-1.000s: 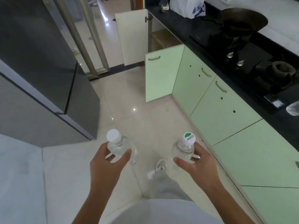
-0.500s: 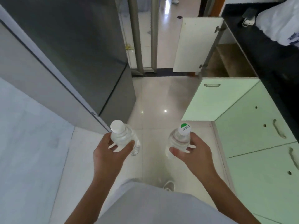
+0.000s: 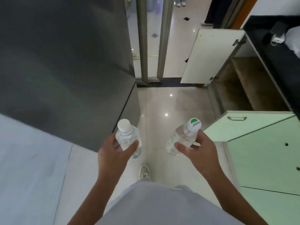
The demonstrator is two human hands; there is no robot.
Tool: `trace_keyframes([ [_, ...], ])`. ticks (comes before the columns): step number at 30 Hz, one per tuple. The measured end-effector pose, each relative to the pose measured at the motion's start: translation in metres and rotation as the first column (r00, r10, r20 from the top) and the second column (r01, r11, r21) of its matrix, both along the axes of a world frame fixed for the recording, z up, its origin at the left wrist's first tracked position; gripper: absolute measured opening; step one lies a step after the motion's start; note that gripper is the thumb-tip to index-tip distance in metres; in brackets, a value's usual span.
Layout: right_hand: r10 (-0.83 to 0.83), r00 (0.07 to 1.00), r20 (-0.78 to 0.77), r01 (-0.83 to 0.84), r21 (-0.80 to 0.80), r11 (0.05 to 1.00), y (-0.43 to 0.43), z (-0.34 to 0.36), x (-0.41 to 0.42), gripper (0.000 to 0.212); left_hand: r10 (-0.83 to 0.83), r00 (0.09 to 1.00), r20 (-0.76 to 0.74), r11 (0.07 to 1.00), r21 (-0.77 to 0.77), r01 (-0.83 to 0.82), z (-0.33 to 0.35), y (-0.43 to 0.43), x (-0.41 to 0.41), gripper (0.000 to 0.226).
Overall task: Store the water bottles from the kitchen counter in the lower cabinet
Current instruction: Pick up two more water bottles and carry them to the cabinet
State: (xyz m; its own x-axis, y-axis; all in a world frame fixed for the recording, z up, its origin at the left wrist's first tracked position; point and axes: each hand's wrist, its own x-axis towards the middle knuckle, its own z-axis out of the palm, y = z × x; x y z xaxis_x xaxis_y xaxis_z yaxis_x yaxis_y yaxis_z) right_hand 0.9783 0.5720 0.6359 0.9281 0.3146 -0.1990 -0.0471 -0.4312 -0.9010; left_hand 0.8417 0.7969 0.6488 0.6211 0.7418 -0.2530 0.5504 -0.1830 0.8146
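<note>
nearest us, our grey shirt point(image 3: 154, 205) fills the bottom edge, and one shoe point(image 3: 144, 172) shows on the floor point(image 3: 162, 103) below the hands. our left hand point(image 3: 113, 155) wraps fingers and thumb round the white-cap bottle point(image 3: 127, 140). our right hand point(image 3: 199, 153) grips the green-cap bottle point(image 3: 183, 138) the same way, thumb across its front. both bottles hang in the air over the tiles, apart from each other, caps up. on the left the dark fridge point(image 3: 65, 62) ends at a corner just beyond the left hand. on the right a green door point(image 3: 243, 127) stands swung out, its edge just beside the right hand. a strip of floor runs ahead between them. farther on, the lower cabinet point(image 3: 243, 88) gapes under the black counter point(image 3: 276, 51), its white door point(image 3: 212, 57) swung out at the strip's far end.
</note>
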Motion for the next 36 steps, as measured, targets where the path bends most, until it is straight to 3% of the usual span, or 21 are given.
trace_keyframes([
  [5, -0.131, 0.991, 0.029, 0.132, -0.036, 0.991, -0.001, 0.0, 0.055, 0.046, -0.131, 0.991, 0.038, 0.987, -0.086, 0.134, 0.007, 0.026, 0.096, 0.054],
  [8, -0.198, 0.98, 0.009, 0.198, -0.069, 0.978, -0.007, -0.008, 0.089, 0.045, -0.185, 0.979, 0.091, 0.969, -0.147, 0.197, 0.006, 0.03, 0.149, 0.049],
  [12, -0.258, 0.966, -0.026, 0.256, -0.072, 0.964, -0.005, -0.026, 0.148, 0.048, -0.18, 0.978, 0.101, 0.968, -0.16, 0.195, -0.003, 0.035, 0.223, 0.054],
  [21, -0.233, 0.972, -0.002, 0.233, -0.024, 0.972, 0.026, -0.027, 0.311, 0.062, -0.342, 0.936, 0.084, 0.939, 0.001, 0.343, 0.017, 0.032, 0.382, 0.068],
  [25, -0.293, 0.956, 0.021, 0.293, -0.018, 0.956, 0.016, -0.015, 0.352, 0.056, -0.435, 0.898, 0.072, 0.9, 0.047, 0.433, 0.022, 0.02, 0.441, 0.068],
  [31, -0.553, 0.828, -0.093, 0.554, -0.015, 0.833, -0.027, -0.026, 0.369, 0.055, -0.668, 0.744, 0.016, 0.744, 0.011, 0.668, 0.006, -0.01, 0.541, 0.04],
  [36, -0.808, 0.572, -0.138, 0.801, -0.115, 0.587, -0.05, -0.036, 0.36, 0.059, -0.848, 0.53, 0.016, 0.529, -0.034, 0.848, -0.012, -0.045, 0.621, 0.039],
])
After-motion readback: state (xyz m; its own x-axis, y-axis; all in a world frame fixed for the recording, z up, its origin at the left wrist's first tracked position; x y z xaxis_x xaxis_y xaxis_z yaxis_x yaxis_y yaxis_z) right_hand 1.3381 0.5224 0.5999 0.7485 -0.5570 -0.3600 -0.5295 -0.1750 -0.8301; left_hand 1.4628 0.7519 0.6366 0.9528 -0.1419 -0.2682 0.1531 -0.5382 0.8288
